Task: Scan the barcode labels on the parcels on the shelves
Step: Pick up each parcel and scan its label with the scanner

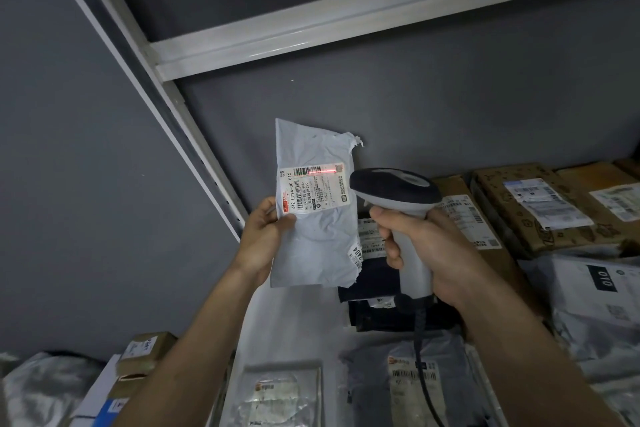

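At the far left, small cardboard boxes [145, 352] sit stacked on the lower shelf beside a silvery bag [45, 388]. Moving right, the left hand [261, 236] grips a pale plastic mailer bag [317, 218] by its left edge, thumb on the front just under the label, fingers behind, holding it upright in the air in front of the grey back wall, above the shelf. The bag is wrinkled and torn at its right corners, so it looks light, soft and floppy; holding it at the edge near the label seems the sensible way to keep the printed face flat. The shipping label [313, 189] faces the camera, and a red scan line [320, 170] lies across its barcode at the top. Just right of the bag, the right hand [422, 246] is wrapped round the handle of a corded scanner [398, 198], its dark head aimed at the label. Further right, brown cardboard parcels [540, 204] and grey bags [595, 302] lie on the shelf [287, 322], labels up, probably waiting.
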